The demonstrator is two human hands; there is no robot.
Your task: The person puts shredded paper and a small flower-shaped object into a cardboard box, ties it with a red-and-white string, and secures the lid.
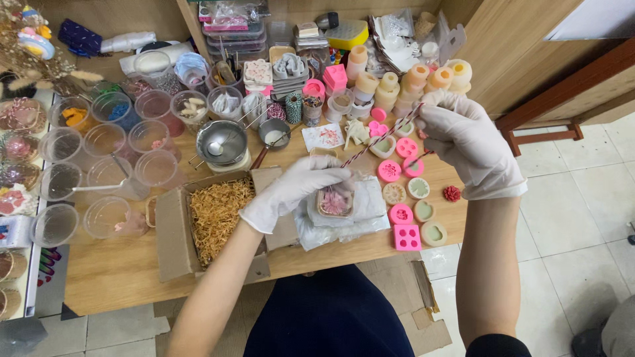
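Stretching a red-and-white twine (380, 137) taut, two white-gloved hands work above a crowded wooden table (119, 271). The left hand (291, 188) pinches the twine's low end over a wrapped pink piece (335, 201); the right hand (466, 142) is closed on the upper end. An open cardboard box (215, 215) sits at the near edge, pink moulds (405, 235) near the right edge. Tiled floor (569, 218) lies open rightward.

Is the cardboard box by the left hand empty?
No, the open cardboard box beside the gloved left hand is filled with tan shredded filler.
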